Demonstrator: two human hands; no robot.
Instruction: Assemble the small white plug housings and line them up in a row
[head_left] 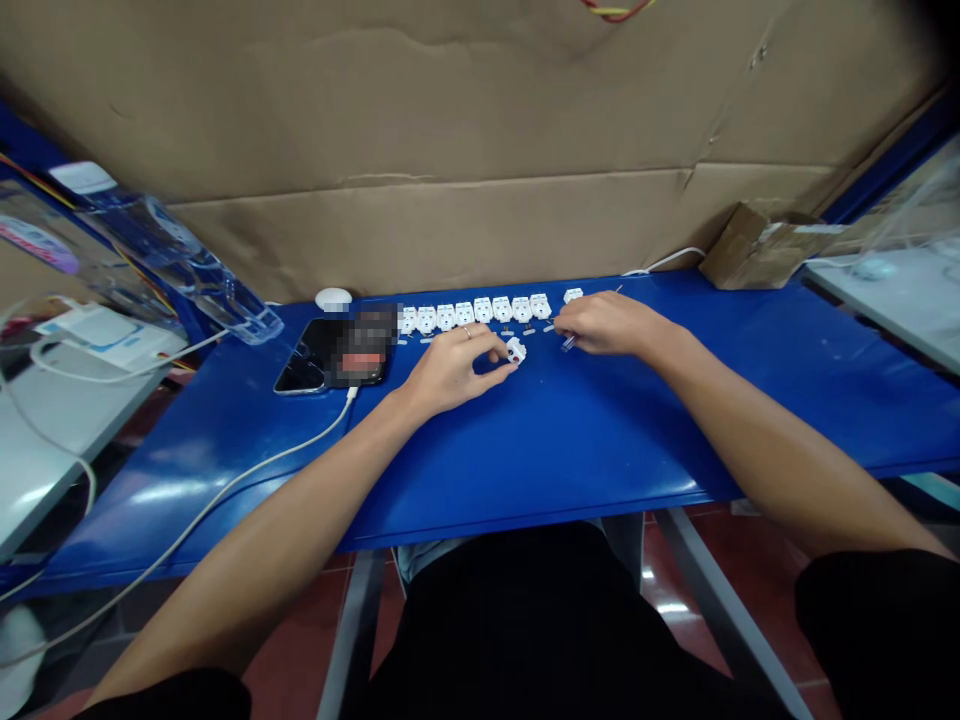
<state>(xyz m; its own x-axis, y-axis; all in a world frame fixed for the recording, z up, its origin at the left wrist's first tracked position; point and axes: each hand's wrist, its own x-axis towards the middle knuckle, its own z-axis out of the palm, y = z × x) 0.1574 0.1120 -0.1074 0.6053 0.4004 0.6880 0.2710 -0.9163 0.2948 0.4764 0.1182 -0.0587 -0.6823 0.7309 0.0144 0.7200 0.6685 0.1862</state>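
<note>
My left hand (463,368), a ring on one finger, has thumb and fingers closed at the edge of a small white plastic part (517,350) with dark and reddish spots. To its right, my right hand (602,323) is curled round a slim tool, whose clear end (568,344) sticks out below the fingers; a thin tip shows past the knuckles. What kind of tool it is I cannot make out. Behind my hands stands a row of similar white plastic parts (482,310), with small flat pieces (527,331) in front. Another white part (573,296) sits just beyond my right hand.
Left on the blue table (480,470) lie two phones, one dark (304,355) and one plugged into a white cable (330,425). A white rounded object (334,299) is behind them. A water bottle (176,250) leans at left; a cardboard box (757,245) stands back right.
</note>
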